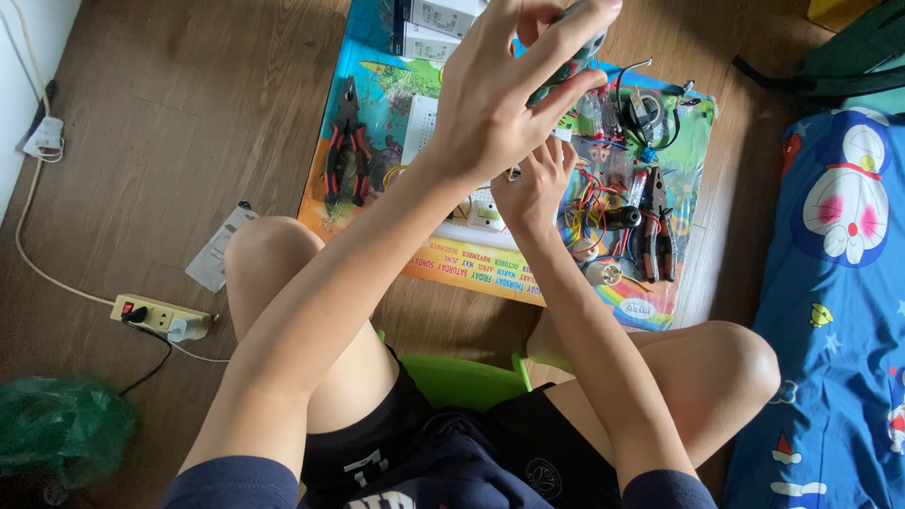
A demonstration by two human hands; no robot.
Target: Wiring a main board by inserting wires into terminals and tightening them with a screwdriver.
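Gripping a dark green tool handle (568,58), the left hand (500,104) is raised with fingers clamped around it. Below it, the right hand (533,188) pinches coloured wires (589,203) over the mat (377,94). Beside the right hand lie red pliers (657,226). Risk: the loose wires may snag or slip free.

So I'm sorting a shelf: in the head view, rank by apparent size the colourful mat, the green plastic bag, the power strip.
1. Colourful mat, largest.
2. Green plastic bag.
3. Power strip, smallest.
All lie on the floor, so nearness hardly skews this.
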